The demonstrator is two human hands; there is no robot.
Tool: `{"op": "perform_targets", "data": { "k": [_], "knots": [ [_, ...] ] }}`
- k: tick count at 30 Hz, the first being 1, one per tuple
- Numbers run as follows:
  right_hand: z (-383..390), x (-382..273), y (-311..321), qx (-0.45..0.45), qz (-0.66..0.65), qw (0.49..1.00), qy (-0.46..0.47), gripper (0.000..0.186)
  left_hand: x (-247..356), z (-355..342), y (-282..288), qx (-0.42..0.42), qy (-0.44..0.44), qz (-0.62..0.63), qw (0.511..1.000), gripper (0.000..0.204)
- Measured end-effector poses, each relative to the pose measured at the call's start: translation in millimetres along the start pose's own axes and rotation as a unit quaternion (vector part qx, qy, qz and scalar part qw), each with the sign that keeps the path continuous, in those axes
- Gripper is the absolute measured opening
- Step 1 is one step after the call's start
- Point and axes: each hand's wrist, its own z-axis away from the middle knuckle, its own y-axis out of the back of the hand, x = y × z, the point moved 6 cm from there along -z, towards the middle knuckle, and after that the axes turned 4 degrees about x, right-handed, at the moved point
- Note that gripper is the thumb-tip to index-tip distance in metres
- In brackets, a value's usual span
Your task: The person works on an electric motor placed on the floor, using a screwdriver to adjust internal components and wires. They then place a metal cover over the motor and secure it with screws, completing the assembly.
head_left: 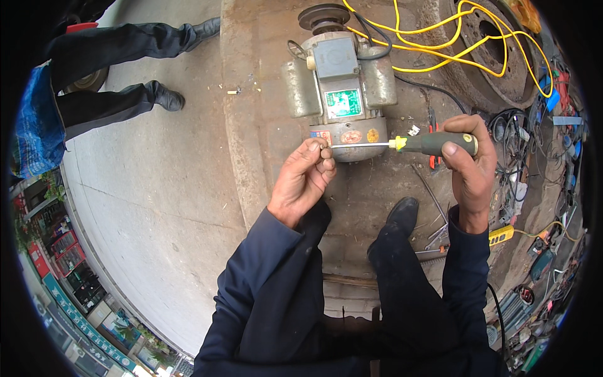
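Note:
A screwdriver (433, 144) with a dark green and yellow handle lies level across the view. My right hand (474, 166) is closed round the end of its handle. At the tip of the thin shank, my left hand (306, 176) pinches with thumb and fingers; whether a small part sits there too is hard to make out. Just beyond both hands an electric motor (342, 94) rests on the ground, with a grey terminal box (336, 60), two rounded metal housings at its sides and a black pulley (324, 17) at the far end.
Yellow cable (440, 47) loops over a rusty wheel rim (496, 94) at the far right. Red-handled pliers (432, 160) lie beside the motor. Several tools and wires crowd the right edge, near a yellow power strip (500, 235). Another person's legs (119, 47) stand at the far left.

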Motion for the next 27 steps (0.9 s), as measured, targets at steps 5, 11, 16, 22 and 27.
{"op": "perform_targets", "data": {
  "k": [5, 11, 16, 22, 27],
  "knots": [
    [1, 8, 1, 0.019, 0.007, 1.000, -0.012, 0.030, -6, -1, -1, 0.019, 0.008, -0.018, 1.000, 0.016],
    [-1, 31, 25, 0.004, -0.064, 0.997, -0.049, 0.031, -3, -6, 10, 0.037, -0.005, -0.022, 0.999, 0.016],
    [-22, 99, 67, 0.034, -0.392, 0.907, -0.151, 0.025, 1, -3, 23, 0.072, -0.027, -0.002, 0.997, 0.015],
    [-27, 157, 92, 0.151, -0.383, 0.893, -0.184, 0.019, 0, -1, 19, 0.073, -0.026, -0.013, 0.997, 0.015],
    [-32, 154, 89, 0.148, -0.397, 0.893, -0.149, 0.019, -1, -1, 16, 0.066, -0.024, -0.027, 0.997, 0.014]
  ]
}}
